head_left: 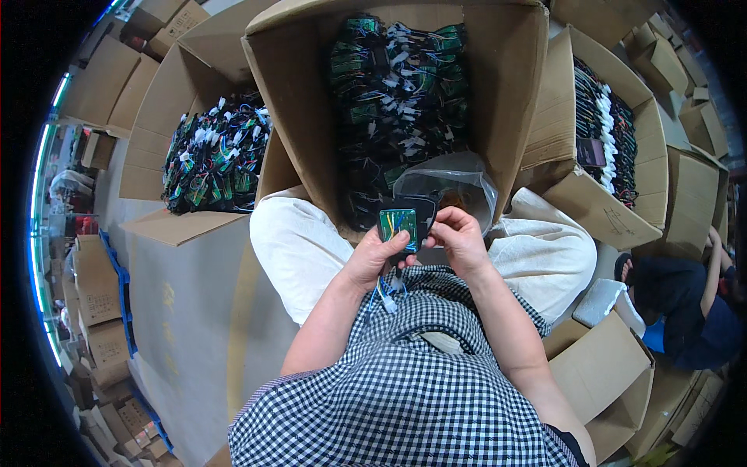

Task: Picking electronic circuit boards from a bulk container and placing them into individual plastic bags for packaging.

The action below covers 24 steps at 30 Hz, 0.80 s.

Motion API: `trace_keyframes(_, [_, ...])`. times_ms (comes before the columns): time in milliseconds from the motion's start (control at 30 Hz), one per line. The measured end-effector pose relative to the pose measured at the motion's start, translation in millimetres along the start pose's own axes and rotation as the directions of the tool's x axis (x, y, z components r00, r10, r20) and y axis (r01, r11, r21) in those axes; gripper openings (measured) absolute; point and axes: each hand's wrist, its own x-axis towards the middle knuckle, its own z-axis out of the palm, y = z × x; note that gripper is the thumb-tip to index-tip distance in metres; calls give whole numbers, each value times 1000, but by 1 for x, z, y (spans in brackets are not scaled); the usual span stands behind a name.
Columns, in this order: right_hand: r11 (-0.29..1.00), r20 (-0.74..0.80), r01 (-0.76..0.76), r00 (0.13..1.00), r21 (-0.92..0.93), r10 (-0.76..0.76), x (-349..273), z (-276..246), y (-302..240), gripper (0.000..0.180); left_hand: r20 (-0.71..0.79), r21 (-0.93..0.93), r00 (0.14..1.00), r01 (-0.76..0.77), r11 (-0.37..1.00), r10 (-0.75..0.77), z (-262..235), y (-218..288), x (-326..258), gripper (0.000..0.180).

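Note:
A green circuit board with yellow, white and blue wires lies in my left hand, the thumb pressed over its lower part. Behind the board, a flat black casing piece reaches out to the right. My right hand is closed in a pinch at the right edge of these parts; what sits between its fingertips is hidden. Below my left hand, the wires hang down to a white connector plug over the checked apron.
Straight ahead, a large carton holds many wired boards, with a clear plastic bag at its near side. More wired boards fill the left carton and right carton. Another person is at the far right.

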Motion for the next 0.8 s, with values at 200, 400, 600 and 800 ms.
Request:
trace_keyframes(200, [944, 427, -329, 858, 32, 285, -10, -19, -25, 11, 278, -413, 952, 0, 911, 126, -7, 2, -8, 48])
trace_keyframes(400, [977, 729, -75, 678, 201, -97, 5, -56, -32, 29, 39, -363, 994, -78, 929, 99, -10, 23, -3, 38])
trace_keyframes(600, [895, 422, 437, 796, 93, -433, 1, 6, -82, 69, 41, 50, 999, -30, 998, 28, 20, 51, -10, 33])
trace_keyframes(800, [-97, 690, 688, 689, -719, -224, 2, 63, -121, 65, 219, 958, 893, -122, -258, 393, 37, 61, 4, 24])
